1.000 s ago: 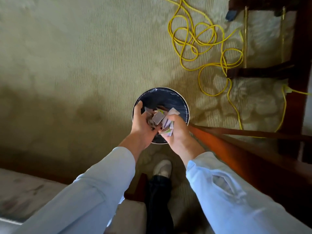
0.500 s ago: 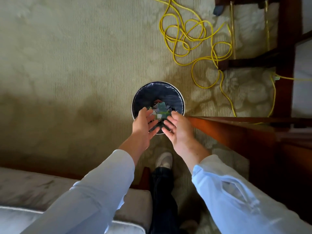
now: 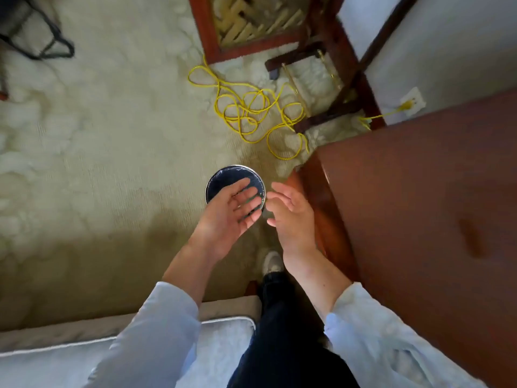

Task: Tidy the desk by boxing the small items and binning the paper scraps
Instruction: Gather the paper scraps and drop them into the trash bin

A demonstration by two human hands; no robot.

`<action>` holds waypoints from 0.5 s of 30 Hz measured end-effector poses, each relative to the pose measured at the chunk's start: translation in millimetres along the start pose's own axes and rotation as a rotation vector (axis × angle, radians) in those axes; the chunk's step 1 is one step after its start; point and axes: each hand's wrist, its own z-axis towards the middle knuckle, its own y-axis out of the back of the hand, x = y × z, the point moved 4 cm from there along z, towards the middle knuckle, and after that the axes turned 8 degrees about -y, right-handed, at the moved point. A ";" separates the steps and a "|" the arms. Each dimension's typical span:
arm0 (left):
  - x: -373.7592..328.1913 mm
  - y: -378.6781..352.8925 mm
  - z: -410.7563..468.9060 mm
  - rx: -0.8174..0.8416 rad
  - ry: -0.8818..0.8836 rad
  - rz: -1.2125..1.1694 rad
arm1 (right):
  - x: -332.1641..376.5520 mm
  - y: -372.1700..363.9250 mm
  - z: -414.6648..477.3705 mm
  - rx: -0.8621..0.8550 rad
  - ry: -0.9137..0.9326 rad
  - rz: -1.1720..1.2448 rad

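Observation:
A small round bin (image 3: pixel 223 177) with a dark liner stands on the carpet beside the desk corner. My left hand (image 3: pixel 228 217) hovers over its near half, palm up, fingers spread and holding nothing. My right hand (image 3: pixel 291 217) is just right of the bin's rim, palm turned inward, fingers relaxed and holding nothing. My hands hide most of the bin's inside, so the paper scraps cannot be seen. The picture is blurred by motion.
The brown wooden desk (image 3: pixel 419 205) fills the right side. A tangled yellow cable (image 3: pixel 251 113) lies on the carpet behind the bin, running to a wall socket (image 3: pixel 411 102). A wooden chair (image 3: pixel 251 29) stands at the back. A cushioned seat edge (image 3: pixel 84 348) is at lower left.
A second ago both hands held paper scraps over the bin; they let them fall in and now are open. The view has pulled up and back, showing the desk top.

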 end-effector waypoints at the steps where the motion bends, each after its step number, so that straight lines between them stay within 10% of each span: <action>1: -4.2 -9.9 -14.6 0.029 -0.008 0.028 | 7.7 8.8 -13.5 -0.002 0.022 0.036; 15: 48.6 -143.4 -201.1 0.349 -0.028 0.322 | 19.7 196.1 -195.6 -0.115 0.242 0.236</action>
